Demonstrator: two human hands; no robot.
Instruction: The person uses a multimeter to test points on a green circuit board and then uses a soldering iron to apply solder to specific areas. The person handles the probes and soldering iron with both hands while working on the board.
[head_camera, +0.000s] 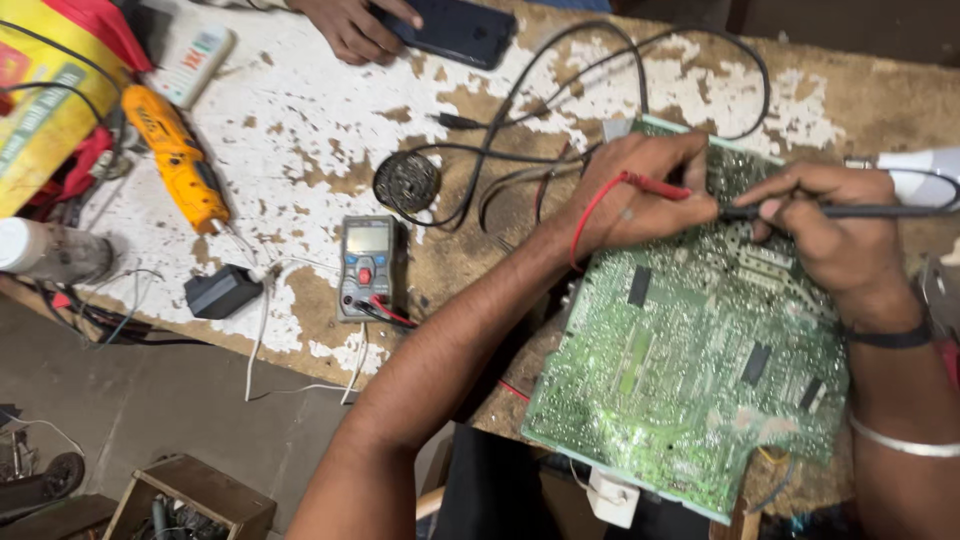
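A large green circuit board (690, 370) lies solder side up on the worn workbench (330, 150), overhanging its near edge. My left hand (640, 195) pinches a red test probe (655, 185) against the board's upper part. My right hand (830, 230) grips a black test probe (850, 211), tip down on the board close to the red one. Red and black leads run from a grey multimeter (367, 265) lying to the left of my left forearm.
An orange power tool (180, 160), a black adapter (222, 291), a round wire-wool tip cleaner (407, 182) and tangled black cables lie on the bench. Another person's hand (350, 25) rests by a black phone (455, 30) at the far edge. A wooden box (190, 500) sits on the floor.
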